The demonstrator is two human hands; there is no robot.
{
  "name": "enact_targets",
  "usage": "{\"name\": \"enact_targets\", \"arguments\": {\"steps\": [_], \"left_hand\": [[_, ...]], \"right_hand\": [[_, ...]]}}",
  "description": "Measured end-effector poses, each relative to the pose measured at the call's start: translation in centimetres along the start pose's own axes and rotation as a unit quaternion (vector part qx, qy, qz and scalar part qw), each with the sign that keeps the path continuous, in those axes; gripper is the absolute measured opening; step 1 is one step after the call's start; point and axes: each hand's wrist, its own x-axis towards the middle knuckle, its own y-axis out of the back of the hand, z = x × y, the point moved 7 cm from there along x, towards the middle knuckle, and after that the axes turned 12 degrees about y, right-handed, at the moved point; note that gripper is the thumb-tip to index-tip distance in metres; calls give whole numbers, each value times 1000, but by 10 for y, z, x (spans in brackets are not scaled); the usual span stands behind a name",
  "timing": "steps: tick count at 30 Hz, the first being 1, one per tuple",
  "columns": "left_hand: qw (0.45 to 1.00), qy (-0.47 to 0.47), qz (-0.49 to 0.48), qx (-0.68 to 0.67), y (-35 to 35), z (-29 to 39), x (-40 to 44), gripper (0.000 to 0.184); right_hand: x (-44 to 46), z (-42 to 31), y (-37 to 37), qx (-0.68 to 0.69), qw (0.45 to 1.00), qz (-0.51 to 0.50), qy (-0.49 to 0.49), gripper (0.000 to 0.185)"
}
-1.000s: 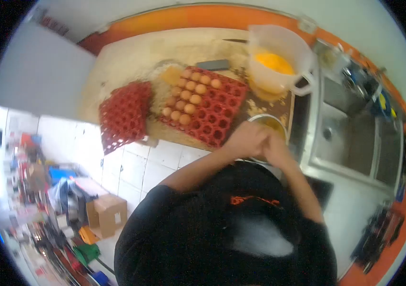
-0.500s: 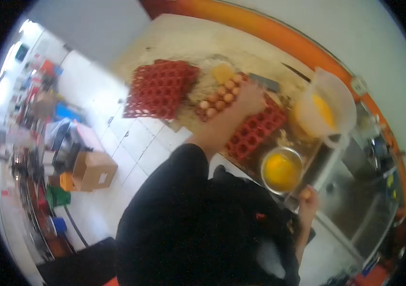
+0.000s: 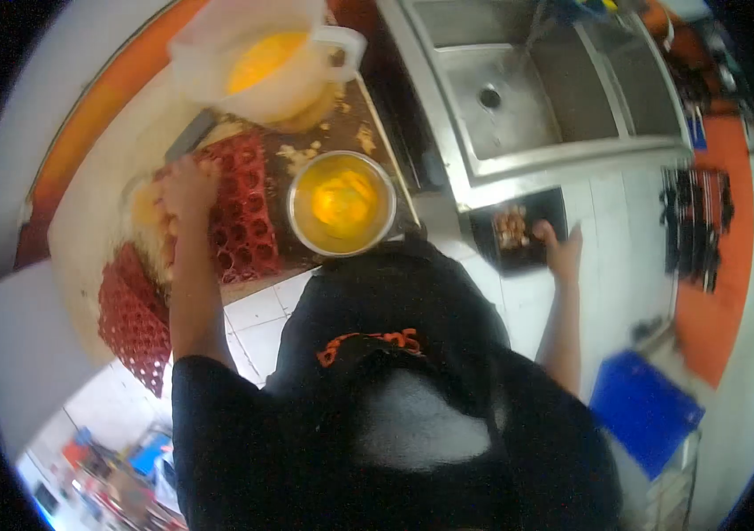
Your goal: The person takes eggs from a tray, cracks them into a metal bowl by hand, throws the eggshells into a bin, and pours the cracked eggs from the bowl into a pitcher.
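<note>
My left hand [image 3: 189, 190] reaches down at the edge of a red egg tray [image 3: 246, 208], beside the brown eggs [image 3: 167, 239] that my forearm partly covers. Its fingertips are blurred, and I cannot make out whether they hold an egg. On the other side, my right hand [image 3: 561, 250] is over the edge of a black bin [image 3: 492, 232] of cracked eggshells [image 3: 511, 227]. Its fingers are apart, with nothing seen between them. Between my hands stands a steel bowl [image 3: 293, 205] holding yolks and egg whites [image 3: 343, 199].
Behind the bowl stands a large translucent jug [image 3: 196, 62] with yellow liquid egg. More red trays [image 3: 134, 319] lie at the left edge of the worktop [image 3: 85, 212]. A steel sink [image 3: 492, 111] is at the upper right, and a blue box [image 3: 645, 409] lower right.
My view has swung right. My right hand has moved from beside the bowl, where it held an egg or shell, out to the shell bin. My left hand stays at the tray.
</note>
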Motion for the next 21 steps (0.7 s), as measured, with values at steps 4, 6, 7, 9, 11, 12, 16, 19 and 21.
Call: {"name": "enact_targets", "arguments": {"steps": [4,6,7,9,11,12,16,19,21], "left_hand": [[999,-41,-23,20,-30,-1,12,51],[996,-79,15,-45,-30,-6,16,44],[996,-82,19,-36,-28,-9,19,44],[993,-111,-18,-32,-35,-12,23,43],[990,-124,-15,-68,-46,-16,28,41],[984,-137,-16,-112,-45,-18,29,38],[991,-41,-30,-123,-9,-16,21,41],[978,22,-32,-203,4,-24,20,40],[966,70,-35,-248,-8,-43,28,38]], "right_hand": [[8,-30,1,23,998,51,-43,61],[10,-34,-7,48,995,75,-40,61],[13,-38,-12,74,995,61,-33,61],[17,-57,-17,92,995,25,-25,60],[20,-71,-20,101,995,21,-19,58],[21,-76,-20,114,993,21,-20,58],[25,-90,-16,146,989,33,-10,58],[30,-90,-15,140,989,34,25,55],[30,-111,-6,181,982,47,21,48]]}}
